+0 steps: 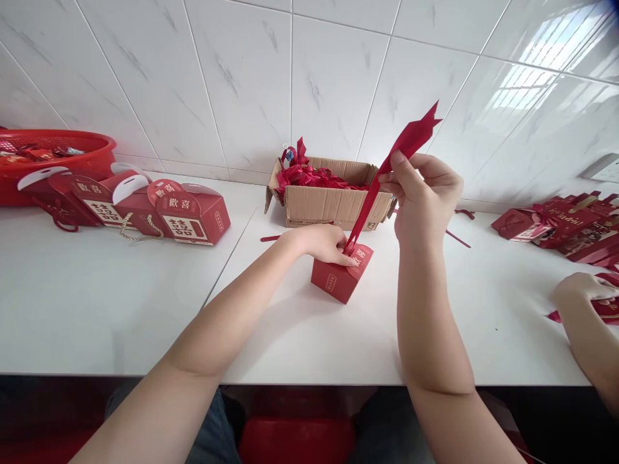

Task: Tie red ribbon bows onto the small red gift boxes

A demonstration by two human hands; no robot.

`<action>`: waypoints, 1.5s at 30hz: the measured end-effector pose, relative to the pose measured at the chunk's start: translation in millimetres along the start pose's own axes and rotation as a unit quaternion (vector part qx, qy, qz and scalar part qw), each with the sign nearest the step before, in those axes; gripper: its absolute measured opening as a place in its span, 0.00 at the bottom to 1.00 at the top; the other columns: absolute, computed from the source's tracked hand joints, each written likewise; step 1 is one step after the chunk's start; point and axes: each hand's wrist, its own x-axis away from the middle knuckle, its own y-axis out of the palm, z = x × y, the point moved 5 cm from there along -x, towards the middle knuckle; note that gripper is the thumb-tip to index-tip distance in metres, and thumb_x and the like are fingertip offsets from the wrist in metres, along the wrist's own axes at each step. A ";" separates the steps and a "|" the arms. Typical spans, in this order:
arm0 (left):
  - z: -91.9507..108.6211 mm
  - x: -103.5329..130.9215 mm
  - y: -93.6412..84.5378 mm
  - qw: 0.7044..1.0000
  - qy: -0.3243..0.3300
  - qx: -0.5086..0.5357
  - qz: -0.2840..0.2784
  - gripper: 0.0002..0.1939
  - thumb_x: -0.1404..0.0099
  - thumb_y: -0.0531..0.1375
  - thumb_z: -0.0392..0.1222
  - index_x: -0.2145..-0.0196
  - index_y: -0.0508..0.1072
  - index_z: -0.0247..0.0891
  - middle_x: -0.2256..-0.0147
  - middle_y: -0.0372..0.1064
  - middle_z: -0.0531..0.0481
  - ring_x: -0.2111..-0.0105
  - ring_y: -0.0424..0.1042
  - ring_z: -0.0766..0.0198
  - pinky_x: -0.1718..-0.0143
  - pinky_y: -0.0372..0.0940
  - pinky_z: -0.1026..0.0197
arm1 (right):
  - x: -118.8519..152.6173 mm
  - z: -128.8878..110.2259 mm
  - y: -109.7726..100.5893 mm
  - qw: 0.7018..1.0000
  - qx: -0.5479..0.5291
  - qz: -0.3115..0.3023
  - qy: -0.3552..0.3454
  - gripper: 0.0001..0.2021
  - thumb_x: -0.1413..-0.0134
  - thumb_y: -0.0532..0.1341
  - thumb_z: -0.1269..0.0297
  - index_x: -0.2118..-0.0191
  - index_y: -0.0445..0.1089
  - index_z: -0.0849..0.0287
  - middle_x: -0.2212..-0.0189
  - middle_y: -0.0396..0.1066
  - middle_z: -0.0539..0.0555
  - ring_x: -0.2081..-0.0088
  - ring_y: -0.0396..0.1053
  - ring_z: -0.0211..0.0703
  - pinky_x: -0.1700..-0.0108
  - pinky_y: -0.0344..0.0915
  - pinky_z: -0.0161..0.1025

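A small red gift box [333, 280] with printed characters stands on the white table [300, 335]. Closed round the top of the box, at its handle flap, is my left hand [329, 245]. My right hand [423, 187] is raised above and to the right, pinching a red ribbon [370, 200] between thumb and fingers. The ribbon runs down taut from there to the top of the box, and its forked end sticks up past my fingers. How the ribbon passes through the flap is hidden by my left hand.
Behind the hands is a cardboard box [333, 205] of red ribbons. Several red boxes [193, 219] and a red basket [97, 145] are at the left. On the right are more boxes [570, 222] and another person's hand [580, 290].
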 end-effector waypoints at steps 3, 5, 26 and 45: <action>4.7 0.0 0.0 0.999 -0.016 -0.021 0.030 0.28 0.43 0.52 0.69 0.77 0.61 0.40 0.72 0.68 0.46 0.73 0.67 0.57 0.74 0.53 0.58 | 0.6 1.4 1.0 1.000 0.009 -0.003 0.001 0.07 0.50 0.66 0.63 0.75 0.70 0.57 0.78 0.69 0.47 0.73 0.72 0.36 0.67 0.73 0.37; 8.2 0.2 -0.3 0.998 -0.029 -0.030 0.050 0.29 0.40 0.49 0.69 0.79 0.60 0.39 0.73 0.67 0.45 0.73 0.68 0.55 0.73 0.54 0.57 | 1.1 1.8 2.2 1.000 0.013 -0.011 -0.002 0.07 0.49 0.66 0.62 0.74 0.70 0.56 0.77 0.69 0.47 0.73 0.73 0.36 0.66 0.73 0.38; 12.9 -4.0 -0.8 0.993 0.001 -0.059 0.104 0.13 0.39 0.51 0.46 0.78 0.55 0.40 0.73 0.66 0.45 0.65 0.70 0.50 0.71 0.57 0.55 | 1.7 31.7 5.8 0.994 0.055 -0.068 0.066 0.14 0.52 0.67 0.51 0.64 0.74 0.55 0.71 0.71 0.47 0.70 0.72 0.35 0.67 0.70 0.34; -16.6 58.3 10.1 0.964 -0.071 0.033 0.253 0.13 0.38 0.50 0.45 0.78 0.64 0.38 0.74 0.70 0.49 0.71 0.69 0.58 0.72 0.55 0.59 | 113.0 67.2 18.9 0.963 0.089 -0.249 0.046 0.13 0.48 0.58 0.70 0.55 0.67 0.56 0.59 0.74 0.56 0.61 0.73 0.43 0.59 0.70 0.42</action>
